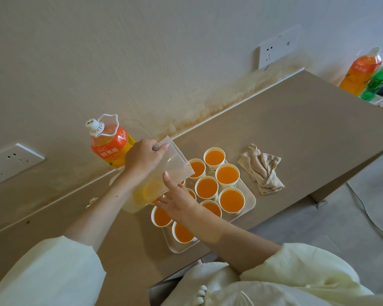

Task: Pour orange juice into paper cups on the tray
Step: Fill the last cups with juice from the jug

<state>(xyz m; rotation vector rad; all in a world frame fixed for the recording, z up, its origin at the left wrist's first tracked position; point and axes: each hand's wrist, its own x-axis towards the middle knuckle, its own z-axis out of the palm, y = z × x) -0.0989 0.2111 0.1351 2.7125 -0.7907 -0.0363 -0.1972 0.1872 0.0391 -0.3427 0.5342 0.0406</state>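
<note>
Head view: a clear jug (164, 175) is held tilted over the tray (249, 200), its lip lowered above a filled paper cup (197, 169) at the tray's far side. The left hand (142, 161) is wrapped over the jug's upper edge, its fingers curled round it; the right hand (177, 202) is laid against the jug's lower side, fingers straight, nothing gripped. A little orange juice is seen pooled low in the jug. The other cups visible on the tray are seen filled. An orange juice bottle (108, 145) is stood by the wall behind the left hand, and a crumpled cloth (261, 171) is laid on the tabletop (296, 133) just right of the tray.
</note>
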